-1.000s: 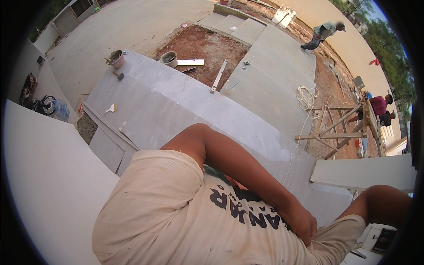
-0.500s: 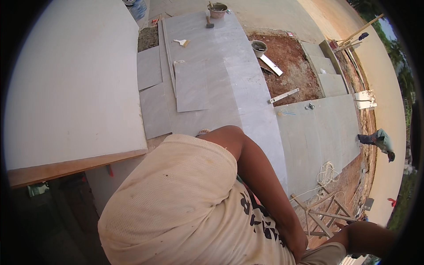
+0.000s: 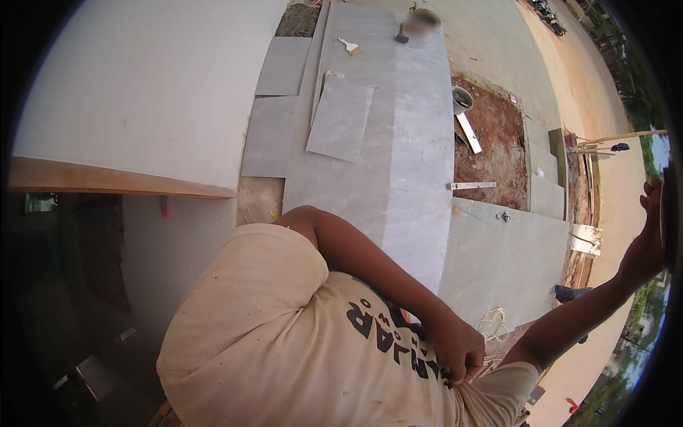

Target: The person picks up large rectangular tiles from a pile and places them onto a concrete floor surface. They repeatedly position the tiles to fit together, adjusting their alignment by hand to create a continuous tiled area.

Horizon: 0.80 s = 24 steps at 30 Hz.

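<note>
My left arm bends across the front of my beige shirt [image 3: 242, 306]. My left hand [image 3: 457, 349] has its fingers curled and pinches the shirt's cloth close to the right sleeve. Stretched up along the right side, my right arm ends at the picture's dark rim. There my right hand [image 3: 646, 231] has bent fingers against a dark object [image 3: 669, 220], mostly cut off, whose kind I cannot make out. Beyond the left arm lie large grey floor tiles [image 3: 420, 142], with a loose tile [image 3: 341, 117] set askew on top.
A brush [image 3: 350, 47], a mallet [image 3: 402, 34] and a blurred bucket [image 3: 422, 20] are on the far tiles. Beside a bare-earth pit [image 3: 494, 135] stand another bucket [image 3: 462, 101] and metal straightedges [image 3: 468, 134]. Coiled rope [image 3: 494, 324] lies right. A white wall [image 3: 142, 92] rises left.
My right arm has swung up from low on the right to the right rim. The view has turned, shifting the tiles and tools. My left hand stays at the shirt.
</note>
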Each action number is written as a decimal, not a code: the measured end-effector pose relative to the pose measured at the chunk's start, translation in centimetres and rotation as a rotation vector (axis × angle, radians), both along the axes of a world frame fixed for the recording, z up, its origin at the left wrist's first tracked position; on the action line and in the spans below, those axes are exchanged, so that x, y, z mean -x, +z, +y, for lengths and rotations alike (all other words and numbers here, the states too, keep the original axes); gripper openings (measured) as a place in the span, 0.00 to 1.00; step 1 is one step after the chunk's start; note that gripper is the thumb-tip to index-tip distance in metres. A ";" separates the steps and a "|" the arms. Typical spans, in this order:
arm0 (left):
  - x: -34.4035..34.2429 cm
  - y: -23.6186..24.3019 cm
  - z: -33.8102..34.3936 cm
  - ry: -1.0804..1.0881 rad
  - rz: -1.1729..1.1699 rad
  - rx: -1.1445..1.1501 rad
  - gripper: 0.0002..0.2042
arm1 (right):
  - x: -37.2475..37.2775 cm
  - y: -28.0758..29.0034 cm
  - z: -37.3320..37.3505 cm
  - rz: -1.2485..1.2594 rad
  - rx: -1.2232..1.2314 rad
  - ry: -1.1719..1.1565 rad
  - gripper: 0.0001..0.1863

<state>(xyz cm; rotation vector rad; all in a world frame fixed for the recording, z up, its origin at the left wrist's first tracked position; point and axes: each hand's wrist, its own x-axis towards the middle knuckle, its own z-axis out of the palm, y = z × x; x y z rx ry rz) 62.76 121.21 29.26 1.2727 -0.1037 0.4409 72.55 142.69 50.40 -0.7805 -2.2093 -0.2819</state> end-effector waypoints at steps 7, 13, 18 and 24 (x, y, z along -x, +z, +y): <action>13.1 -14.5 -0.1 0.416 0.446 0.354 0.10 | 7.9 -15.8 1.4 0.198 0.716 -0.051 0.16; 25.7 -30.8 -7.1 0.940 0.922 0.447 0.12 | 10.9 -34.9 -0.6 0.101 1.228 -0.108 0.16; 31.4 -36.5 -12.8 0.806 1.386 0.086 0.13 | 14.2 -47.0 -4.9 -0.102 1.515 -0.157 0.16; 32.4 -39.5 -14.3 0.875 1.598 0.146 0.17 | 19.7 -53.7 -5.3 -0.300 1.656 -0.106 0.17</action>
